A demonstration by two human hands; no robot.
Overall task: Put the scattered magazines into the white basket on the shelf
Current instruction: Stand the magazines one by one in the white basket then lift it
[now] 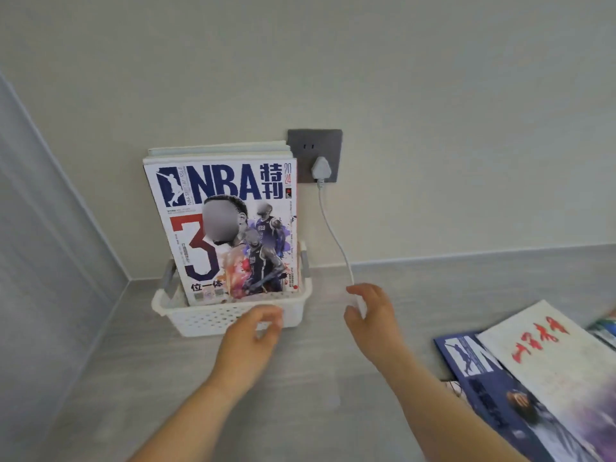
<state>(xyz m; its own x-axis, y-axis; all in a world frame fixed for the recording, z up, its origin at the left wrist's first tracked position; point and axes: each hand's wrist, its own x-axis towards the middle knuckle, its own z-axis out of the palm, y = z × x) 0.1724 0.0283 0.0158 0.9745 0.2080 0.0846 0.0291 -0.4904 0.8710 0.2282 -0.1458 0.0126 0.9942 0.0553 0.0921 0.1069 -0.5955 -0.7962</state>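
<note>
Both the left hand point(256, 328) and right hand point(366, 315) are loosely open and empty, though motion blur hides detail. Several magazines stand in the white basket point(233, 320) near the shelf's back-left corner. The white-covered magazine point(550, 365) at the right edge should be lifted next, clear of the cable point(333, 235).

A plain off-white wall point(433, 95) fills the upper view, evenly lit, and carries 1 dark grey socket plate point(315, 155). A white plug point(321, 169) sits in the plate's lower half, its white cable point(333, 235) trailing down and to the right. Below the plate runs a pale grey wood-grain surface point(300, 378); far left of it stands a grey side panel point(43, 228).
</note>
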